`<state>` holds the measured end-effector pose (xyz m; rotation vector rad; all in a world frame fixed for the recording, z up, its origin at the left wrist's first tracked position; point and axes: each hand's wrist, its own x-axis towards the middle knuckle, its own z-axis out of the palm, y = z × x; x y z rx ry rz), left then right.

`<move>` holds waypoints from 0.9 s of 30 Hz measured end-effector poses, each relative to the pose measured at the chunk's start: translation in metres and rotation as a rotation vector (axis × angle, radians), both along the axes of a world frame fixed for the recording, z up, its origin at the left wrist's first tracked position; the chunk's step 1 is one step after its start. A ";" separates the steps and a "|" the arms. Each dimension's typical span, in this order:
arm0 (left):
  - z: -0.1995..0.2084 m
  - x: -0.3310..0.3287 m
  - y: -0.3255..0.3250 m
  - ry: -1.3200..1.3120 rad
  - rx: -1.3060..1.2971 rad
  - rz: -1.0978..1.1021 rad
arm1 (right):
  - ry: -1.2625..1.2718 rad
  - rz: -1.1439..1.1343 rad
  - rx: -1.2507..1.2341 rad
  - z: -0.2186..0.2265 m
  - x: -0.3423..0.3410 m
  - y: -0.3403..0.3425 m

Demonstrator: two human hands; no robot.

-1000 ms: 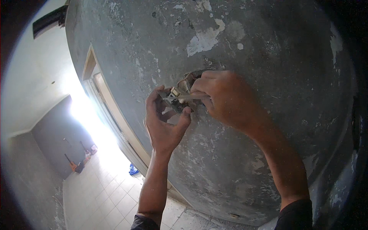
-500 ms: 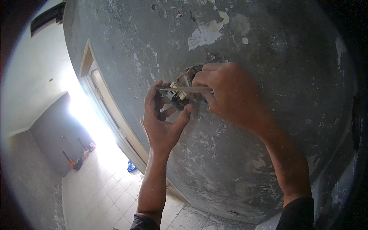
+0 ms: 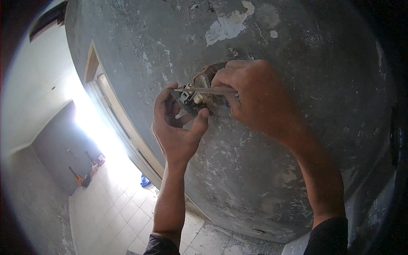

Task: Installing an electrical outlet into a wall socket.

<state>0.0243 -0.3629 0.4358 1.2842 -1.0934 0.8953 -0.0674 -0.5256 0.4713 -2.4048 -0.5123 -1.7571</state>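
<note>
The left hand (image 3: 176, 129) pinches a small wall switch module (image 3: 191, 98) between thumb and fingertips, just outside the opening in the grey plaster wall (image 3: 297, 42). The right hand (image 3: 255, 95) is clenched on a thin metal tool (image 3: 208, 90) whose tip lies across the module. It looks like terminal work; next calls for steady, precise pressure.

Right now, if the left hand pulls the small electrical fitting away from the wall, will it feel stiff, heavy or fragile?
The fitting looks small and rigid, probably light. It sits at a rough wall hole, so something behind may resist pulling.
</note>
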 end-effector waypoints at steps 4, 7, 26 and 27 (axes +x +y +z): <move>0.000 0.001 0.004 0.030 0.022 -0.009 | -0.026 0.008 -0.035 0.001 -0.002 0.002; -0.004 0.000 0.002 0.062 0.033 -0.042 | -0.027 -0.026 -0.043 -0.003 0.000 0.004; -0.003 0.003 0.006 0.033 0.122 -0.016 | -0.055 0.118 0.019 0.004 -0.020 -0.022; -0.003 0.002 0.006 0.032 0.115 -0.024 | -0.117 0.087 0.044 0.001 -0.026 -0.024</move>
